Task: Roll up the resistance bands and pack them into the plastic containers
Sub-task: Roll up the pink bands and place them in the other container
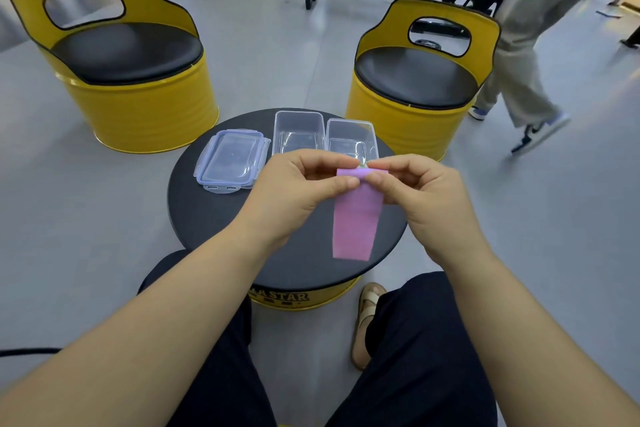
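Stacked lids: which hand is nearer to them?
Left. The left hand is just right of the stacked lids; the right hand is farther right, past the pink band.

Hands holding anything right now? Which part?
Left hand and right hand both pinch the purple resistance band at its folded top end; the rest hangs down.
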